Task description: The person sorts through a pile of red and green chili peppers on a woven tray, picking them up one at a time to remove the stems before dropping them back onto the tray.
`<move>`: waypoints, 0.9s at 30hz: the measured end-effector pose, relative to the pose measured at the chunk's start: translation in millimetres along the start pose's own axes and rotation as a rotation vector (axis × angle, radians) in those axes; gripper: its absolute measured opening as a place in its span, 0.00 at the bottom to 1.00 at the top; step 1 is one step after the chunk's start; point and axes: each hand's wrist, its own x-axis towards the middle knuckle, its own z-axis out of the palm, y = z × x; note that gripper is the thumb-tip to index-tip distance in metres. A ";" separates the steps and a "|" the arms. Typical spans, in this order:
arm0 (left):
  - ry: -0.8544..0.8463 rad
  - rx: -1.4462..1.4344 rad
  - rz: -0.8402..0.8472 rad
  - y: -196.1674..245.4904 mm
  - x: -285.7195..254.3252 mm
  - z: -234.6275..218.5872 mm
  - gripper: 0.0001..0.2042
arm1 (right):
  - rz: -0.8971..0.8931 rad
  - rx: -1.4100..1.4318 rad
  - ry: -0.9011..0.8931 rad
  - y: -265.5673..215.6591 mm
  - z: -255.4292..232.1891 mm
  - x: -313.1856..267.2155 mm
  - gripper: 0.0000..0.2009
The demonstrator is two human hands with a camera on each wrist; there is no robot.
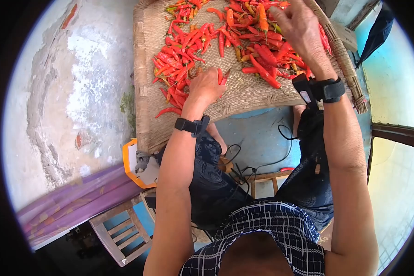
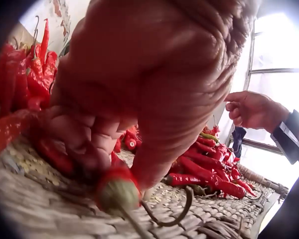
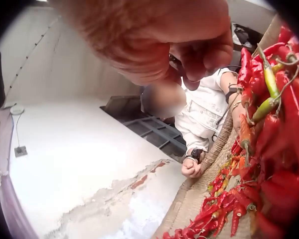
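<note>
My left hand [image 1: 206,86] is low over the woven tray [image 1: 188,131], at the edge of the left pile of red chili peppers [image 1: 172,60]. Its fingers curl round a red chili pepper [image 2: 118,189], whose green cap and stem face the left wrist camera. Raised above the right chili pile [image 1: 267,50] is my right hand [image 1: 301,30], its fingers loosely bent. No pepper shows in its grasp in the left wrist view. Some yellow-green chilies [image 3: 270,82] are mixed into that pile.
The tray has a thick rolled rim [image 1: 349,76]. A second person in a white top [image 3: 202,112] is beyond it. A rough plastered wall [image 1: 78,69] stands on the left, above a slatted wooden chair [image 1: 129,230]. Black cables [image 1: 262,165] hang below the tray.
</note>
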 end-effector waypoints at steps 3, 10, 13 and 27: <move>-0.132 0.013 -0.033 10.4 4.1 -6.3 0.18 | 0.045 0.092 -0.222 -11.4 15.1 -11.1 0.10; -0.062 -1.215 -0.065 0.2 9.1 -21.1 0.09 | -0.019 0.197 -0.712 -23.1 43.4 -45.3 0.14; -0.054 -1.304 -0.006 8.8 4.0 -26.4 0.11 | -0.042 0.377 -0.694 -33.2 56.5 -55.5 0.14; 0.055 -1.418 -0.099 0.4 2.3 -28.1 0.11 | 0.549 0.654 -0.533 -30.0 42.5 -20.9 0.11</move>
